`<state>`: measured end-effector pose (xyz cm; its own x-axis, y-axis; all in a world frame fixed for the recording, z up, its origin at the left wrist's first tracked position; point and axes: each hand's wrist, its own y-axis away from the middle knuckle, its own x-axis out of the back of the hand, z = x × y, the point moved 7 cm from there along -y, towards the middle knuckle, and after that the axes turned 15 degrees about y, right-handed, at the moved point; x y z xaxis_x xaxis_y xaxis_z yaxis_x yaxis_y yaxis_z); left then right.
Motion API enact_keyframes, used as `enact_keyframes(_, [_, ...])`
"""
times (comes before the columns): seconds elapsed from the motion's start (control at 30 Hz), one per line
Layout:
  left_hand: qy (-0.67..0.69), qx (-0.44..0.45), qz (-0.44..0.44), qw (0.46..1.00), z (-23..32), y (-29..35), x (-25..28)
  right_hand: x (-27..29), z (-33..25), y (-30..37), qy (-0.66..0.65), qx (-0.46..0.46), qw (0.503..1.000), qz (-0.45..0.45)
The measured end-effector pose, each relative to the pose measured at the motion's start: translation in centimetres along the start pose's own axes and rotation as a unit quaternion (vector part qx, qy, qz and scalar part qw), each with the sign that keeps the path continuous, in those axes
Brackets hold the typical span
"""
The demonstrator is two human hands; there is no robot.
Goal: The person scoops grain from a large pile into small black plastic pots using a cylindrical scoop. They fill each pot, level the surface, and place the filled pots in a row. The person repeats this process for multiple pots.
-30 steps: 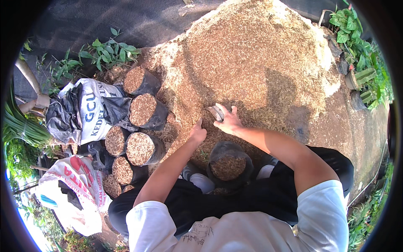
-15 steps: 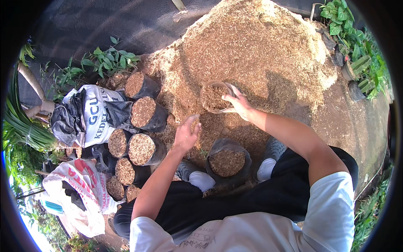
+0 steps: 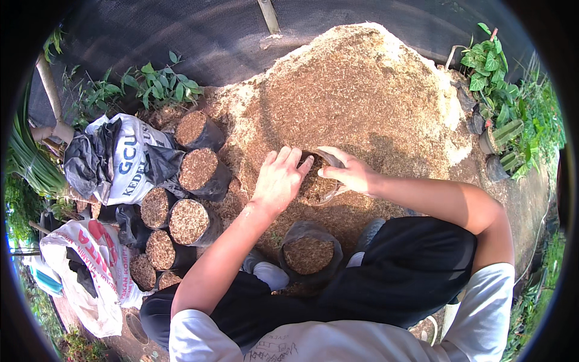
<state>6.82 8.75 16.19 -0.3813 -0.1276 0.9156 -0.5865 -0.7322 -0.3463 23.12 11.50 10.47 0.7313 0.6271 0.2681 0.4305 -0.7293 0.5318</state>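
My right hand (image 3: 353, 174) grips the right side of a round, see-through plastic container (image 3: 329, 196), its thumb over the rim. At the opposite side, my left hand (image 3: 280, 178) has curled fingers and a thumb on the rim. Wood shavings lie inside the container, partly hidden by my hands. Just beneath stands a black grow bag (image 3: 309, 254) between my feet, with brown shavings in it. Beyond my hands rises a large heap of sawdust and shavings (image 3: 356, 90).
Several filled black grow bags (image 3: 196, 220) cluster to my left. Beside them lie a white sack with dark plastic (image 3: 129, 160) and a white-and-red sack (image 3: 90, 274). Potted plants (image 3: 497, 142) line the far right; dark netting (image 3: 211, 36) hangs behind the heap.
My left hand has moved up and right onto the container's rim. My right hand has brought the container slightly nearer and to the right. The view has shifted too.
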Motion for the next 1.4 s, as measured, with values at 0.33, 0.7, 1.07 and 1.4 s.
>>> enact_keyframes(0.33, [0.033,0.051,-0.104,0.993,-0.8,2.7,-4.4,-3.5,5.0,-1.2,-0.078,0.006,0.995,-0.063])
enact_keyframes(0.7, [-0.014,0.014,-0.135,0.991,0.0,2.4,-5.1,-4.5,5.2,-0.5,-0.144,-0.006,0.986,-0.087])
enact_keyframes(1.07, [0.069,0.228,-0.002,0.971,-8.1,9.3,0.8,-4.0,9.9,-0.4,-0.137,-0.076,0.986,-0.049])
enact_keyframes(1.4, [0.246,0.394,-0.501,0.730,-1.5,19.2,-7.9,-2.3,7.5,1.9,0.028,0.047,0.998,-0.003])
